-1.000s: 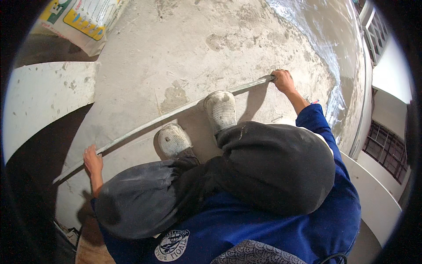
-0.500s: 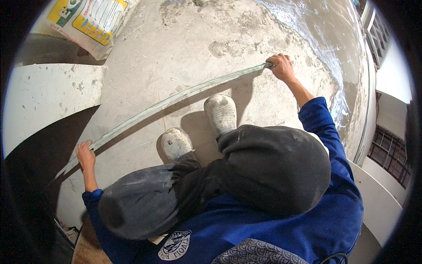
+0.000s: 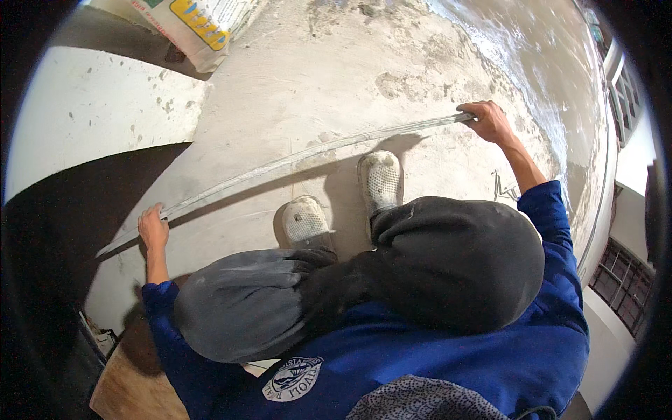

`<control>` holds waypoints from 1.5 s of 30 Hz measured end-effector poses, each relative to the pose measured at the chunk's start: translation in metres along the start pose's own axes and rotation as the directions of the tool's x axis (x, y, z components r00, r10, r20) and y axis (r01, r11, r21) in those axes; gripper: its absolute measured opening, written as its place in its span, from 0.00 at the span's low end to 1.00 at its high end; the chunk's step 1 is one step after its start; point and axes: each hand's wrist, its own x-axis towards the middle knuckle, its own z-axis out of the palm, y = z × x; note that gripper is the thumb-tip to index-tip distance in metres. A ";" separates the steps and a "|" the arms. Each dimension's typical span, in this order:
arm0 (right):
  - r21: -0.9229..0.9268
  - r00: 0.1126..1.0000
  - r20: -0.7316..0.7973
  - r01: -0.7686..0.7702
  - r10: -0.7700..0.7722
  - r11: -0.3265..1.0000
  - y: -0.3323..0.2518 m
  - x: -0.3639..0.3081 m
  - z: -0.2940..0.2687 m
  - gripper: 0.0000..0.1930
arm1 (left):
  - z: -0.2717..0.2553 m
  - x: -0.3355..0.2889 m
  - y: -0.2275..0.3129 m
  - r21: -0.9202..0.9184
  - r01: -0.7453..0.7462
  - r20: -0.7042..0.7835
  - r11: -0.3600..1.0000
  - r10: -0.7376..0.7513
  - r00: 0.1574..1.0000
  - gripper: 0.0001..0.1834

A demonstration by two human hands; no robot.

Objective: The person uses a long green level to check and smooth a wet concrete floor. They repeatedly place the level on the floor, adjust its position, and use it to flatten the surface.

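Observation:
A long, narrow straightedge bar (image 3: 315, 151), pale grey-green and smeared, spans the space in front of my feet. Its shadow falls on the floor just beneath it. My left hand (image 3: 153, 225) is closed around the bar near its left end, which sticks out beyond the fingers. At the other end my right hand (image 3: 490, 120) grips the bar, fingers wrapped over it. Under the bar is a rough, whitish concrete floor (image 3: 280, 77).
My pale dusty shoes (image 3: 381, 178) stand just behind the bar. A curved white panel (image 3: 105, 105) with splashes and a printed sack (image 3: 203, 35) lie at the left. Wet-looking grey surface (image 3: 539, 42) spreads at the far right. A wooden piece (image 3: 129, 378) is at lower left.
The bar has turned about its length, so a thinner side faces me. Both hands keep their hold. The whole view has shifted, with the scene sitting further right.

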 end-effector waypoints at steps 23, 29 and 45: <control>-0.404 0.979 -0.203 -0.058 -0.027 0.913 -0.047 0.005 -0.017 0.14 | -0.040 0.019 0.269 -0.343 -0.423 -0.206 0.839 0.372 0.905 0.06; -0.431 0.963 -0.245 -0.005 -0.112 0.903 -0.049 -0.002 -0.026 0.15 | -0.027 0.015 0.273 -0.310 -0.428 -0.270 0.849 0.353 0.896 0.05; -0.057 0.913 -0.138 0.379 -0.384 0.923 -0.182 0.020 -0.142 0.18 | -0.148 -0.017 0.086 -0.302 -0.034 0.020 0.953 0.042 0.999 0.25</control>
